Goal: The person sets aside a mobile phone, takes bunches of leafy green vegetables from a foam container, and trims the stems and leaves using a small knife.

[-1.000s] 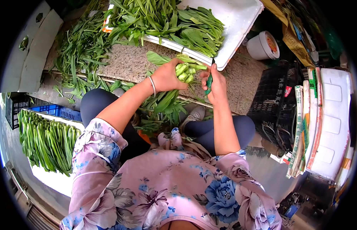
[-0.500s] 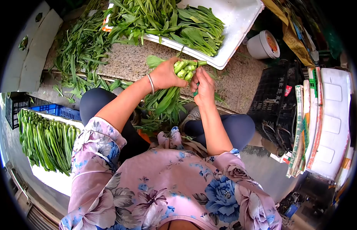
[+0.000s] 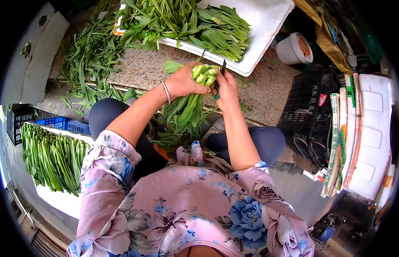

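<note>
- Your left hand (image 3: 185,82) is wrapped around a bunch of greens (image 3: 203,77), with the fat, pale stem ends poking out.
- The bunch is up in front of you, over your lap, and its leaves hang down below your hand.
- Your right hand (image 3: 227,91) is curled around a small knife (image 3: 224,66) with a green handle. Its dark blade points up, just beside the stems. I can't tell if the blade touches them.
- The big white tray (image 3: 266,25) past your hands has two heaps in it: a messy leafy heap (image 3: 158,21) on the left and a neater leafy heap (image 3: 225,33) on the right. The tray's far right side is bare.
- On your left, a white box (image 3: 53,201) holds a tidy row of long green stems (image 3: 55,156).
- A blue basket (image 3: 76,127) sits just behind that box.
- On your right are a white bucket (image 3: 287,51), tipped over a bit, and a black crate (image 3: 300,118). I can't see what is inside them.
</note>
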### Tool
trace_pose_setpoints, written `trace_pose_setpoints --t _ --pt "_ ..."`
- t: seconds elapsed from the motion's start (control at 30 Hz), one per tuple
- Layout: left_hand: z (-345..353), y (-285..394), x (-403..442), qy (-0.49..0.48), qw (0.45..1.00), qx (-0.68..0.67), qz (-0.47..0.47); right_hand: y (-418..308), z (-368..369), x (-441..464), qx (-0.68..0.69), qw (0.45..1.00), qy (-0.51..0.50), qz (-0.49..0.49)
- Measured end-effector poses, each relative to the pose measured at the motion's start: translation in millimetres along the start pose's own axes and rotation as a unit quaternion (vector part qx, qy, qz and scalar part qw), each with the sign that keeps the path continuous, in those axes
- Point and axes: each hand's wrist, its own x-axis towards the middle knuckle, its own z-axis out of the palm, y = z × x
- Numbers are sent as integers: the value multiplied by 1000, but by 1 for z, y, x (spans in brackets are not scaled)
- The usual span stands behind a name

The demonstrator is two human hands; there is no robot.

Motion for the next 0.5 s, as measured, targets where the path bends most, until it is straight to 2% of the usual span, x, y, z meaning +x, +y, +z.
trace_pose_setpoints --t 0.03,0.13,0.2,0.23,0.27,0.3,0.33,0.4,0.43,0.5 --pt "-1 3 -1 -19 997 -79 -8 -2 1 2 -30 999 33 -28" --pt "0 -4 0 -22 994 -97 38 -18 -11 7 -55 988 122 -83" --pt "-1 2 -4 -38 989 -143 24 -26 -31 14 -134 966 138 -173" --pt "-1 5 -5 -22 987 -162 10 -35 -38 13 -135 966 137 -173" --pt "-2 7 -6 -6 984 -180 -4 -44 -45 11 -294 929 105 -200" --pt "-3 8 -5 -6 981 -191 -24 -52 -43 8 -444 865 69 -222" --pt "-4 9 -5 -6 981 -191 -24 -55 -39 5 -445 865 69 -222" --pt "-6 11 -5 -20 973 -224 -56 -58 -26 -2 -344 928 -55 -134" --pt "-5 12 -5 -20 970 -238 -44 -58 -15 -9 -269 956 -84 -85" --pt "-7 16 -7 -45 966 -252 -31 -57 4 -13 -204 973 -97 -43"
